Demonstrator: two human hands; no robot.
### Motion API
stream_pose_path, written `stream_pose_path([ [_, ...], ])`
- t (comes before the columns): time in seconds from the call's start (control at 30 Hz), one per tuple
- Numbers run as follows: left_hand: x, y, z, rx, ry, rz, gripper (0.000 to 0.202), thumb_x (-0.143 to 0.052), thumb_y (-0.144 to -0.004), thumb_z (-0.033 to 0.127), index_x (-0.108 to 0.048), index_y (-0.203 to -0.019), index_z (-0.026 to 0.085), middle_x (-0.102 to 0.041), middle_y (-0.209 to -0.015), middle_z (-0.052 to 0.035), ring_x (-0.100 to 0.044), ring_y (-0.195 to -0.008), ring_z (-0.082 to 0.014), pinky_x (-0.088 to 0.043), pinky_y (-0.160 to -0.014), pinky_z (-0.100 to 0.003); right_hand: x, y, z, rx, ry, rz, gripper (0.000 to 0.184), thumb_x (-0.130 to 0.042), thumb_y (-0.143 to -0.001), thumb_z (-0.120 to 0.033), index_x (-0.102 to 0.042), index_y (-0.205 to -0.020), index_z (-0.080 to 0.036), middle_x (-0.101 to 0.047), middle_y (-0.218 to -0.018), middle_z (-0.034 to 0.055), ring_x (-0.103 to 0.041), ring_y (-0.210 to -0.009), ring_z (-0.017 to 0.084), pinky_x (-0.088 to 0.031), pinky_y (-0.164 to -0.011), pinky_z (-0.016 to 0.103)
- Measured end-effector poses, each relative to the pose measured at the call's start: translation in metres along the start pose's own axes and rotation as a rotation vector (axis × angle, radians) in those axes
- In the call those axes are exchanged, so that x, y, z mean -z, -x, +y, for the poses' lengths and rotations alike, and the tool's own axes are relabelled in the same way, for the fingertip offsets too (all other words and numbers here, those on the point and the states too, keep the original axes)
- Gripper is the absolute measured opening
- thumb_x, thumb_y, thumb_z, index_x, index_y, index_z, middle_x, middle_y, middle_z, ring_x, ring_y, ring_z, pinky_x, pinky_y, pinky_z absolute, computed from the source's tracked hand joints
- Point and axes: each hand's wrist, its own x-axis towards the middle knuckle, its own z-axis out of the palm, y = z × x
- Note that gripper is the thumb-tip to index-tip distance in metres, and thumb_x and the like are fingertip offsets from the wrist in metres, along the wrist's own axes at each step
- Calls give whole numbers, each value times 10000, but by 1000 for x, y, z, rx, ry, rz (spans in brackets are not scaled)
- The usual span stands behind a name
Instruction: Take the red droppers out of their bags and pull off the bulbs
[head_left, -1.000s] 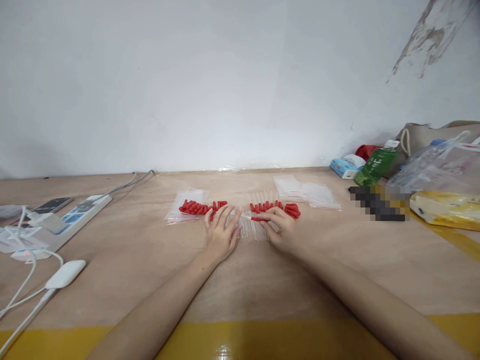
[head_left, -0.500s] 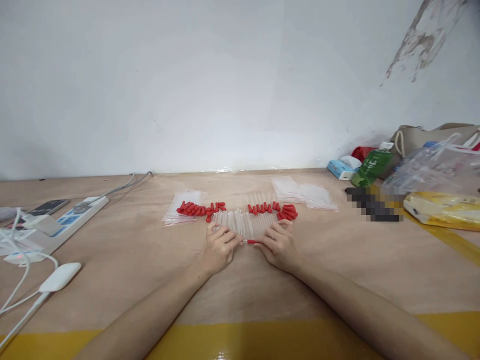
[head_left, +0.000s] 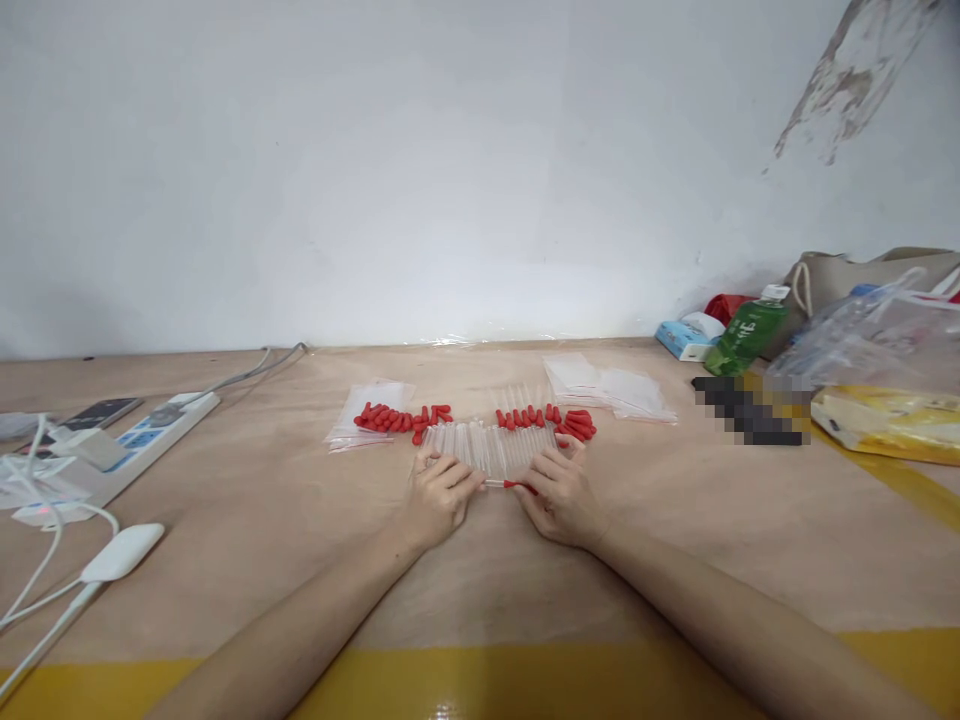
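Note:
My left hand [head_left: 439, 500] pinches a thin clear tube [head_left: 495, 483], most of it hidden in the fingers. From the other side, the fingers of my right hand [head_left: 564, 497] close on a red rubber bulb [head_left: 511, 484], the kind found on a dropper. Tube and bulb meet end to end between the hands; I cannot tell how far one sits inside the other. Just beyond lies a row of clear tubes [head_left: 491, 448]. Loose red bulbs [head_left: 386, 416] lie to the left, and a second group of red bulbs [head_left: 576, 424] lies to the right, some apparently on tubes.
Clear zip bags lie in a left stack [head_left: 349, 402] and a right stack [head_left: 637, 392]. A power strip [head_left: 157, 435] with cables and a white charger [head_left: 122, 553] occupies the left. On the right are a tissue pack [head_left: 681, 340], a green bottle [head_left: 746, 335] and plastic bags [head_left: 862, 335].
The red bulb has shifted slightly right with my right fingertips, and more of the clear tube shows between the hands. My left hand has stayed nearly still.

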Motion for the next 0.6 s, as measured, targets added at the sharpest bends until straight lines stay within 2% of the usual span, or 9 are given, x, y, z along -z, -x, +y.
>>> stream_pose_path([
  [0.07, 0, 4, -6, 56, 6, 26, 180, -437, -853, 148, -612, -834, 183, -589, -676, -12, -501, -655, -131, -346, -696, -299, 1, 1, 9, -79, -29, 78, 111, -505, -787, -215, -588, -719, -184, -511, -629, -9, -463, -650, 122, -321, -855, 400],
  [0.17, -3, 7, -13, 149, 42, 57, 208, -409, -861, 142, -589, -964, 161, -574, -768, -45, -507, -696, -134, -397, -652, -246, 3, 0, 26, -213, -132, 212, 111, -493, -808, -219, -594, -834, -180, -538, -724, 29, -501, -702, 138, -413, -718, 323],
  [0.27, -9, 1, -15, 201, 43, 35, 347, -330, -852, 95, -489, -1159, 125, -528, -879, -86, -501, -738, -143, -433, -653, -245, 9, -7, 46, -357, -180, 354, 179, -489, -821, -247, -607, -945, -194, -544, -850, 64, -518, -806, 159, -452, -694, 312],
  [0.33, -14, -7, -16, 211, 5, 0, 393, -312, -843, 93, -444, -1211, 130, -504, -900, -92, -486, -742, -154, -445, -642, -265, 14, -11, 60, -459, -151, 456, 215, -490, -814, -268, -621, -968, -194, -526, -867, 68, -515, -811, 162, -460, -696, 324],
  [0.4, -19, -16, -17, 207, -25, -32, 369, -330, -840, 104, -473, -1178, 147, -503, -877, -83, -483, -738, -164, -450, -631, -278, 20, -13, 75, -539, -146, 519, 248, -497, -797, -286, -621, -983, -179, -511, -831, 56, -515, -745, 148, -466, -661, 318],
  [0.47, -25, -23, -18, 199, -28, -53, 325, -355, -832, 91, -523, -1102, 156, -518, -854, -73, -494, -739, -166, -453, -643, -282, 26, -12, 90, -609, -185, 528, 283, -525, -768, -312, -604, -994, -162, -521, -791, 37, -511, -662, 127, -463, -610, 298],
  [0.6, -34, -34, -14, 176, 34, -97, 232, -375, -814, 62, -579, -879, 151, -549, -829, -67, -525, -761, -169, -460, -698, -292, 30, -5, 108, -726, -243, 424, 275, -581, -720, -381, -610, -871, -154, -594, -751, 30, -507, -604, 122, -426, -563, 271],
])
